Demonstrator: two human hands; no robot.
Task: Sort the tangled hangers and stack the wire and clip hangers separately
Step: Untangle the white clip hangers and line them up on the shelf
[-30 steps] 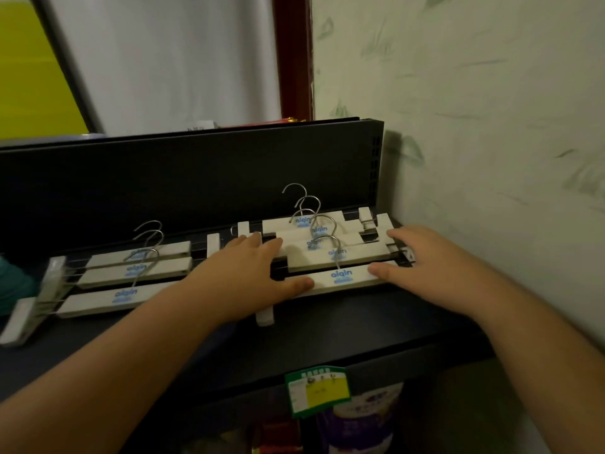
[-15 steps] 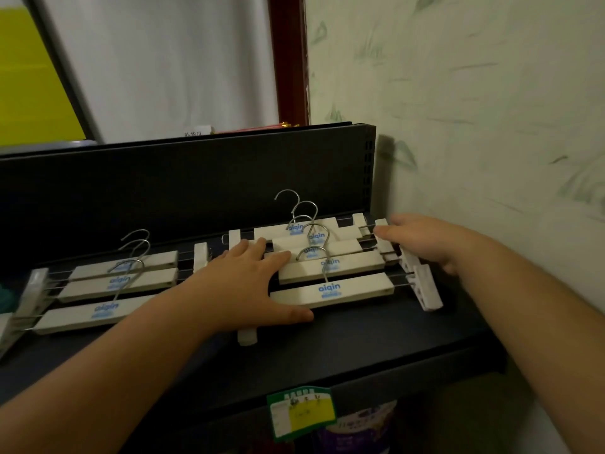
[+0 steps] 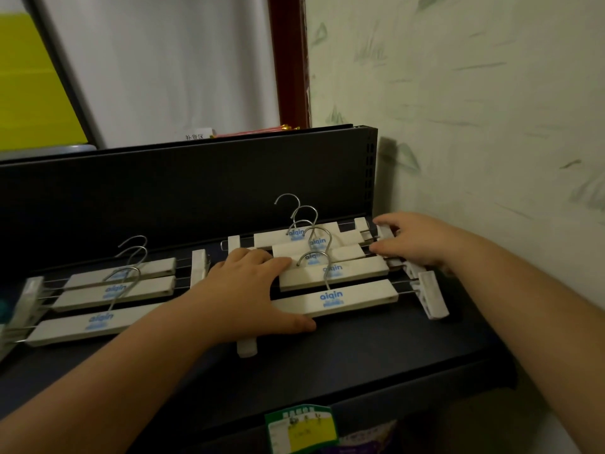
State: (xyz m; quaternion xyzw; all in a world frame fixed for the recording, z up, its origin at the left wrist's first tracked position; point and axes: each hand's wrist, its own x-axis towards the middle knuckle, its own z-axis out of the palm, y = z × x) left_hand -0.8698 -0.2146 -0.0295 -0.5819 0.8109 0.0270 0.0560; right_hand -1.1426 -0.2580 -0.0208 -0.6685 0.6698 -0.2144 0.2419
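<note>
Several white clip hangers (image 3: pixel 353 298) with metal hooks and blue "aiqin" print lie overlapped on the right of a black shelf (image 3: pixel 360 355). My left hand (image 3: pixel 248 290) rests flat on the left end of this group, with its thumb along the front hanger's edge. My right hand (image 3: pixel 422 240) is at the back right end, where thumb and fingers pinch the end clips (image 3: pixel 386 231) of the rear hangers. Three more clip hangers (image 3: pixel 131 290) lie in a row on the left of the shelf, untouched. I see no wire hangers.
A black back panel (image 3: pixel 196 191) rises behind the shelf. A pale wall (image 3: pixel 491 158) closes off the right side, close to my right hand. A green and yellow price tag (image 3: pixel 301 430) hangs on the shelf's front edge. A teal object (image 3: pixel 2 311) shows at the left border.
My right hand has moved from the front hanger's right end back to the rear hangers' end clips. The left hand has stayed pressed on the left end.
</note>
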